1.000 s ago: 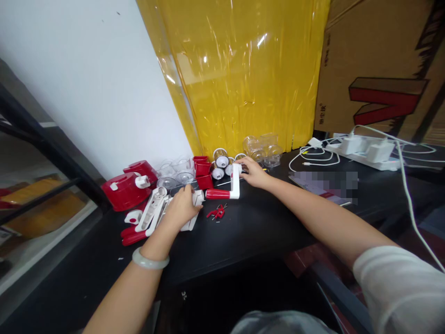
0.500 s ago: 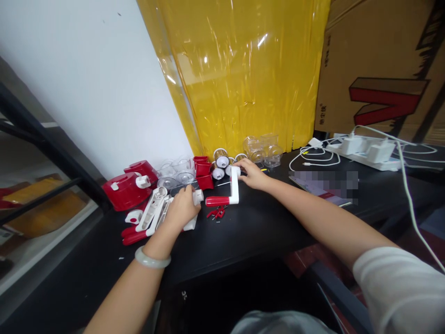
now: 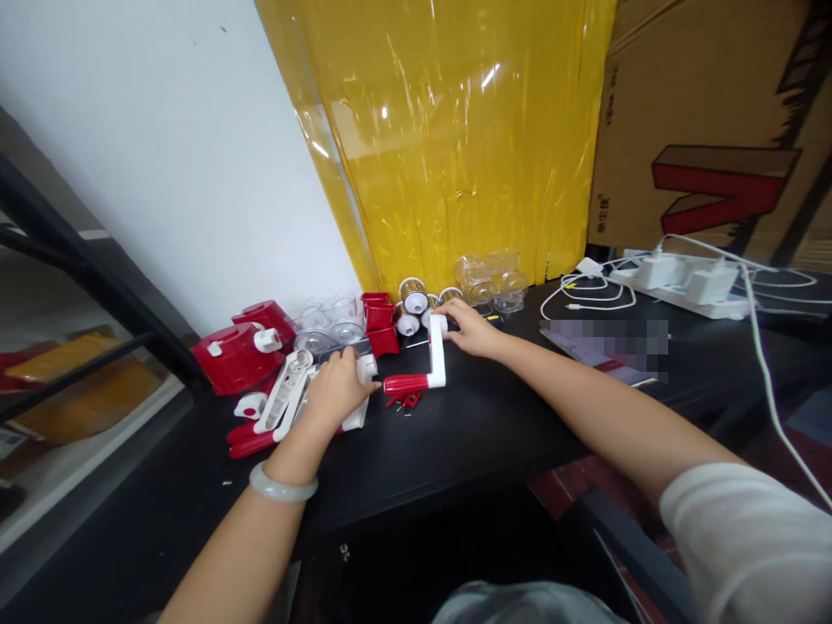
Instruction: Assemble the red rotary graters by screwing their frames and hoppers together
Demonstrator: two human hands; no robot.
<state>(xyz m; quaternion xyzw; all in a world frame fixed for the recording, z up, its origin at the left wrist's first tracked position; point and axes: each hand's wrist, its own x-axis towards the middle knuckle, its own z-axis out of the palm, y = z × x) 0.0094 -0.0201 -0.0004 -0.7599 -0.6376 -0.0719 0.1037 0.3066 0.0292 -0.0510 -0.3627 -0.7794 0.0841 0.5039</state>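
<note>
My right hand (image 3: 469, 328) pinches the top of a white crank handle (image 3: 438, 354) between thumb and fingers. The crank's red grip (image 3: 406, 384) points left, towards my other hand. My left hand (image 3: 338, 384) curls over a white plastic part with a round end (image 3: 367, 368), its thumb stretched out to the right below that end. The palm hides much of this part. Left of that hand lie white handles with red grips (image 3: 252, 440). Small red pieces (image 3: 409, 400) and tiny bits lie under the crank. A thin metal rod (image 3: 416, 343) shows behind it.
Red housings (image 3: 237, 357) stand at the left, then clear plastic cups (image 3: 344, 329), red hoppers (image 3: 382, 334) and grater drums (image 3: 413, 295). More clear parts (image 3: 507, 290) are behind my right hand. A power strip (image 3: 695, 290) with white cables lies at the right.
The thumb of my left hand has come out to the right, below the white part's round end. My right hand and the crank have shifted slightly left.
</note>
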